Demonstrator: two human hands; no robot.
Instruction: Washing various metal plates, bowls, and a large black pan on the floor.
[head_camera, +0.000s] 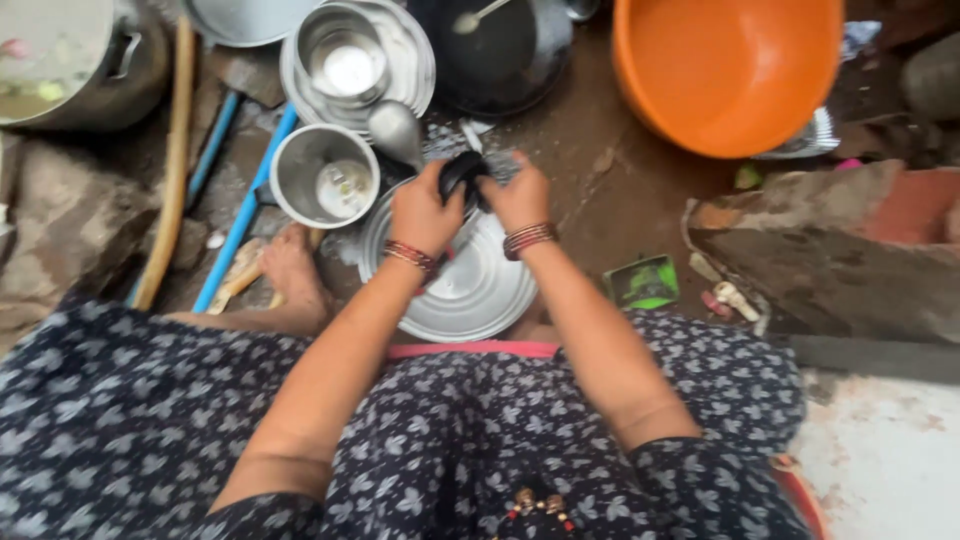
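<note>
My left hand (424, 210) and my right hand (520, 195) are closed together around a small dark object (462, 172), blurred, held above a round steel plate (480, 290) on the wet ground. Both wrists wear red bangles. What the dark object is I cannot tell. A steel ladle (396, 130) lies just beyond my left hand.
A steel bowl (324, 176) sits left of the plate. Stacked steel plates with a bowl (350, 60) lie behind it, beside a dark pot (500, 50). An orange tub (725, 70) stands far right, a large pot (70, 60) far left, blue pipes (245, 210), rocks (840, 240), a green packet (645, 282).
</note>
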